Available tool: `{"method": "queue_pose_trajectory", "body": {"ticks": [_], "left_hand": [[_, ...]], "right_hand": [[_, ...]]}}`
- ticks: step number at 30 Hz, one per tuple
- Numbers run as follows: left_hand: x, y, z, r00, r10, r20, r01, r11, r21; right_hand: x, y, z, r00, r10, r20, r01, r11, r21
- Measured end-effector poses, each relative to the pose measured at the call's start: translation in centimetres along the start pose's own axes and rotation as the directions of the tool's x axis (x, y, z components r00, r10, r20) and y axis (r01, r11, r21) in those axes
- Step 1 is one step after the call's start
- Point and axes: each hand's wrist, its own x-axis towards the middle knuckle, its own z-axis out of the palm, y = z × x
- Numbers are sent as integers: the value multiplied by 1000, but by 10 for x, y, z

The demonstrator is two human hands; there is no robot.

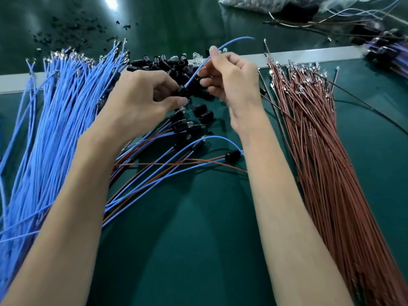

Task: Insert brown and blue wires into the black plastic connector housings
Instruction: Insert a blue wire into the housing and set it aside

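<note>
Far left: loose bundle of blue wires [55, 120] fanned over the green mat [198, 228]. Metal terminals at the far ends, which cross the white strip [309, 55].

Left hand [141, 100]: fingers curled, thumb and fingertips pinching one black housing [182, 92] held above the mat.

Centre, behind the hands: heap of spare housings [167, 62], mostly black, a few clear. Nearer than the hands: wired housings [183, 129] lying on the mat, each with a blue and a brown lead.

Single blue wire [194, 74]: lower end meets the held housing; cannot tell whether it is seated. Upper end arcs up and right.

Right hand [229, 78]: pinches this wire between thumb and fingers just above the housing, forefinger raised.

Right: bundle of brown wires [320, 140], terminals at the far end.

Top right: clear plastic bag [254, 3] holding small parts, too blurred to identify.
</note>
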Motion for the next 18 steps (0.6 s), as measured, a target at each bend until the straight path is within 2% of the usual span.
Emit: {"method": "queue_pose_trajectory", "body": {"ticks": [3, 8, 12, 18], "left_hand": [[-1, 0, 1, 1000, -4, -13, 4, 1000, -6], [-2, 5, 3, 1000, -3, 2, 3, 1000, -6], [-3, 6, 3, 999, -15, -32, 14, 1000, -26], [-2, 9, 4, 996, -41, -81, 31, 993, -116]], "right_hand": [[3, 1, -2, 996, 18, -90, -18, 1000, -4], [5, 5, -6, 990, 33, -138, -40, 998, -51], [4, 5, -7, 998, 22, -59, -20, 999, 34], [-1, 7, -3, 995, -69, 78, 66, 997, 41]]}}
